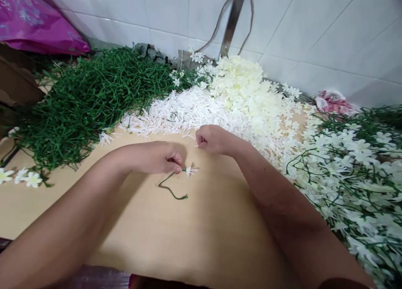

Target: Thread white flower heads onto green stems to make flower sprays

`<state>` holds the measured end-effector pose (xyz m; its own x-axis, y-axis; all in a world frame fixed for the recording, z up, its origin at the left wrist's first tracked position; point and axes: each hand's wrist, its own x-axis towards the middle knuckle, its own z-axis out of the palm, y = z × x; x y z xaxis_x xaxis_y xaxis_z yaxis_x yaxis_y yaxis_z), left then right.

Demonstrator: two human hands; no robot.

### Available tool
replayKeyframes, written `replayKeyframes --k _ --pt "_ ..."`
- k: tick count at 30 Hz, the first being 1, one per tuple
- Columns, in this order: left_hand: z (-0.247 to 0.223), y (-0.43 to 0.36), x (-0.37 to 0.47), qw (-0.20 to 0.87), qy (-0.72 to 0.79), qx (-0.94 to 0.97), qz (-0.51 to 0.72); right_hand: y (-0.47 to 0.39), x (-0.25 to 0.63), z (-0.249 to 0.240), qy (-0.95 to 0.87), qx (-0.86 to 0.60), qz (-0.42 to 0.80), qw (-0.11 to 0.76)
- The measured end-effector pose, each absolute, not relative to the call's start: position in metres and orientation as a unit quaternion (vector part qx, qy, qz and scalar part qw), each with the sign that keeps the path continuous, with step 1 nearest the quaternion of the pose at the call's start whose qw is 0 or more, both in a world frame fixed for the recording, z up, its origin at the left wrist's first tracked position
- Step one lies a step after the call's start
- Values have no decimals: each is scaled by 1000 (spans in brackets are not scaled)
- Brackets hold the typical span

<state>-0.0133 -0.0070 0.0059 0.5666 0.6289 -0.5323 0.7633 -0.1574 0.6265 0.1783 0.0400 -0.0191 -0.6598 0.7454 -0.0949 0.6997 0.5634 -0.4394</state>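
Observation:
Near the middle of the tan board [188,222], my left hand [163,158] pinches a green stem [169,190] whose tip carries a small white flower piece [190,170]. The stem's free end curves down over the board. My right hand [211,139] is closed in a pinch just beyond and to the right, at the near edge of the pile of white stamen pieces [188,109]. A thin white piece [198,145] shows at its fingertips.
Green stems [109,88] are heaped at the left, cream petals [248,92] at the back. Finished-looking white flowers [361,163] on stems lie at the right. A pink bag [40,25], a cardboard box [15,79] and a tiled wall [298,25] stand beyond.

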Motion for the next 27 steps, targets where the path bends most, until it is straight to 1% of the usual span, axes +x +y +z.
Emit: replayKeyframes --k 2,5,9,11,14,17,19,22,24,25,27 --pt "7 -12 -11 482 438 752 -98 44 188 -12 -876 -418 225 84" --pt "8 -15 -8 480 407 769 -111 55 210 0 -841 -446 243 187" --pt "13 7 -2 450 419 789 -18 68 238 10 -746 -497 303 324" --pt "15 32 10 377 485 787 51 72 248 11 -695 -521 333 366" --pt "15 75 40 196 579 778 149 76 258 12 -664 -548 330 388" --pt "7 114 74 59 607 769 190 76 265 13 -690 -554 271 378" --pt "-1 132 89 0 599 781 177 77 267 13 -703 -556 223 382" --pt "-9 150 97 -16 594 785 177 79 270 14 -683 -575 164 419" --pt "-9 155 94 4 601 768 222 81 270 14 -652 -591 152 450" --pt "-7 156 91 30 607 752 257 81 270 15 -636 -596 158 465" --pt "1 153 84 117 616 698 344 82 269 16 -604 -593 190 498"
